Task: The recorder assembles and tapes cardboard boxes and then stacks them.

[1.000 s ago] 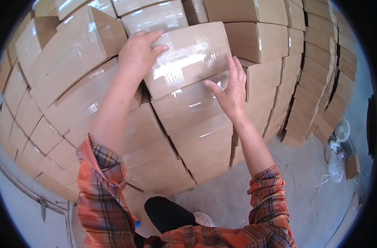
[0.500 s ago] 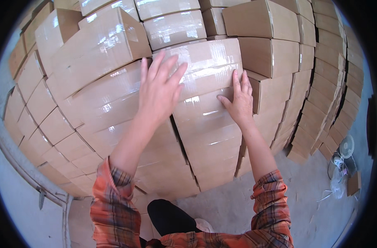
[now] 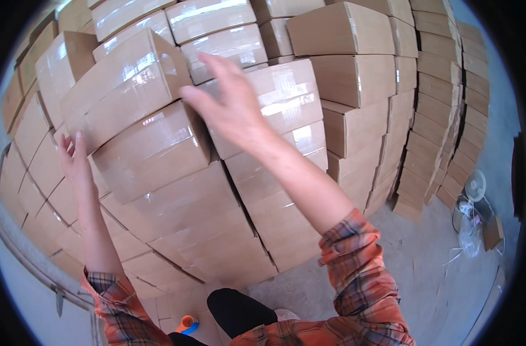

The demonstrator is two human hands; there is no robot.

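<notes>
A long brown carton (image 3: pixel 119 92) with shiny clear tape lies on top of the stack at the left, over another taped carton (image 3: pixel 153 150). My left hand (image 3: pixel 77 164) is at the left end of the upper carton, fingers apart; I cannot tell whether it presses on the cardboard. Blurred by motion, my right hand (image 3: pixel 234 106) is held up by that carton's right end, thumb and fingers spread, holding nothing. Behind and right of this hand is a taped carton (image 3: pixel 289 86) on the middle column.
More cartons (image 3: pixel 349 29) are stacked behind and to the right, with tall columns (image 3: pixel 436 81) beyond. On the floor at the right stand a small fan (image 3: pixel 475 185) and a clear plastic bag (image 3: pixel 470 239). An orange and blue object (image 3: pixel 188 324) is near my leg.
Both hands have left the middle taped carton and moved left, the left one down to the left carton's far end. The view has shifted, and the orange and blue object now shows.
</notes>
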